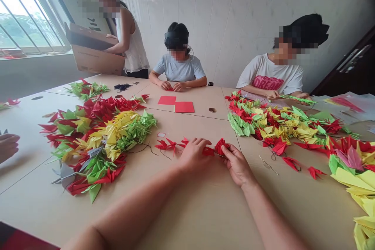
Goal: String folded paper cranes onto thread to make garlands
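Note:
My right hand (pixel 236 163) is closed, its thumb and fingers pinching a small bunch of folded red paper cranes (pixel 220 145) just above the table. Beside it, my left hand (pixel 195 154) arches palm-down over more red paper cranes (pixel 166 145). Its fingertips are hidden and slightly blurred, so I cannot tell whether they grip the crane under them. The red cranes lie in a loose row to the left of my hands. A thin dark cord (pixel 150 149) runs near them towards a big pile of red, yellow and green cranes (pixel 117 129).
More cranes (pixel 272 119) are heaped at the right. A metal needle-like tool (pixel 268 165) lies near loose red cranes (pixel 315 172). Red paper squares (pixel 184 107) lie across the table (pixel 187 211). Two people sit opposite; another holds a cardboard box (pixel 96 52). Someone's hand (pixel 8 147) shows at left.

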Demonstrator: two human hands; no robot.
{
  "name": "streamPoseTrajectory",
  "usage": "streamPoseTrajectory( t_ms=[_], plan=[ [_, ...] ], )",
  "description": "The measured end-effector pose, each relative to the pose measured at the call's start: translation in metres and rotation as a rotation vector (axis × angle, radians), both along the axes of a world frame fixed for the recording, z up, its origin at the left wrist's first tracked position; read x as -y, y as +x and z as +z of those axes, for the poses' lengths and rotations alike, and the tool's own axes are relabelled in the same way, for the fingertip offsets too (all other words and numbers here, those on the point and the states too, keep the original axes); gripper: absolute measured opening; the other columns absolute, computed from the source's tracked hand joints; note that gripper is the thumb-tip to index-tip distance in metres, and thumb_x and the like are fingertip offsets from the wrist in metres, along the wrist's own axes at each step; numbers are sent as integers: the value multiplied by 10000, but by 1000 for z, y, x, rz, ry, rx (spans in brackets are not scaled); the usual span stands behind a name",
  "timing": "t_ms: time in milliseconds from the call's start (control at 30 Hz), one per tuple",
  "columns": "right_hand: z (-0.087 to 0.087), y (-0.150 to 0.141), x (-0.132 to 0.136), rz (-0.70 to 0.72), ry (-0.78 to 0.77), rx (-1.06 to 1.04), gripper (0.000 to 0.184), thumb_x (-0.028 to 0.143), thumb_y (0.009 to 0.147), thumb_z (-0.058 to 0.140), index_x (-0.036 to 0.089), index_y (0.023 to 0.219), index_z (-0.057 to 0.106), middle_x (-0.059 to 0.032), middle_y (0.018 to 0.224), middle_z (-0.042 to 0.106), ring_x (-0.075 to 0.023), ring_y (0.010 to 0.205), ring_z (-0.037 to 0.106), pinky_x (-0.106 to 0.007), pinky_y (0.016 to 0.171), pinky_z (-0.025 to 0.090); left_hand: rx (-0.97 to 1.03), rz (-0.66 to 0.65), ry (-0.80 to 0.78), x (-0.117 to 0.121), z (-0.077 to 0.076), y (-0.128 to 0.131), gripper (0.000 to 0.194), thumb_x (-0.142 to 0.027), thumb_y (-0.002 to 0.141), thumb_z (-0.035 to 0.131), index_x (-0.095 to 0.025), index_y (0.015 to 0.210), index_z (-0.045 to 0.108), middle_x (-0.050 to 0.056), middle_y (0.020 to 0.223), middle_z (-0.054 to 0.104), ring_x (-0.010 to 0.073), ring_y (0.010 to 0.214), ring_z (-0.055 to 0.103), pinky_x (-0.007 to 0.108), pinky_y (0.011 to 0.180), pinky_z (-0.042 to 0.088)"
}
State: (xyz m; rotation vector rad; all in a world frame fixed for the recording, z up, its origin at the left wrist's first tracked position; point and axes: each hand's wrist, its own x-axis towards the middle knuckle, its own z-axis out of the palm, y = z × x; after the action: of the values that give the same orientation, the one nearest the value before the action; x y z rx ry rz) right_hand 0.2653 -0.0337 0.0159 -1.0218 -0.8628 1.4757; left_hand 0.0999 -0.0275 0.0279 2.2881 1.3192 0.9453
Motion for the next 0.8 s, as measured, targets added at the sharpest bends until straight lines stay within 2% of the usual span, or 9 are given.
streamPoseTrajectory(
  t_ms=[133, 267, 433, 533, 667, 800],
  plan=[
    [-1, 1, 0, 8, 10, -16, 255, 388, 640, 747, 219, 776, 614, 10, 788, 640, -151, 728, 579, -269, 650, 491, -95, -43, 46, -3, -8, -1, 333, -129, 722, 551, -201, 1044, 594, 30, 973, 670, 214, 894, 524, 341, 822, 412],
    [-1, 0, 0, -4, 15, -18, 251, 385, 639, 749, 214, 769, 619, 8, 785, 637, -145, 732, 571, -256, 641, 491, -122, -68, 72, -5, -9, -4, 237, -138, 740, 570, -213, 959, 624, 23, 938, 661, 196, 866, 511, 319, 797, 409],
    [1, 1, 0, -48, 43, 2, 250, 377, 627, 759, 209, 751, 623, 13, 777, 616, -137, 729, 546, -251, 633, 494, -98, -14, 102, -5, -4, -3, 166, -79, 728, 553, -202, 820, 616, 16, 894, 637, 174, 835, 508, 307, 783, 403],
    [1, 1, 1, -55, 42, -1, 241, 377, 632, 757, 212, 751, 630, 15, 784, 621, -135, 740, 549, -245, 638, 495, -34, 19, 143, -3, -1, -1, 112, -123, 771, 541, -202, 817, 606, 19, 912, 620, 164, 834, 507, 305, 787, 401],
    [3, 1, 1, -4, -10, -72, 233, 362, 630, 764, 219, 770, 645, 8, 781, 652, -138, 727, 578, -242, 625, 490, -4, 126, 177, 0, 4, 0, 97, -184, 807, 533, -218, 806, 624, 30, 877, 578, 161, 813, 493, 279, 718, 405],
    [7, 1, 3, 86, -38, -116, 218, 353, 654, 750, 226, 803, 654, 0, 769, 668, -149, 724, 606, -256, 632, 487, -31, 119, 147, 3, 8, -1, 170, -163, 838, 471, -231, 823, 626, 5, 749, 599, 142, 727, 506, 248, 658, 391]
  ],
)
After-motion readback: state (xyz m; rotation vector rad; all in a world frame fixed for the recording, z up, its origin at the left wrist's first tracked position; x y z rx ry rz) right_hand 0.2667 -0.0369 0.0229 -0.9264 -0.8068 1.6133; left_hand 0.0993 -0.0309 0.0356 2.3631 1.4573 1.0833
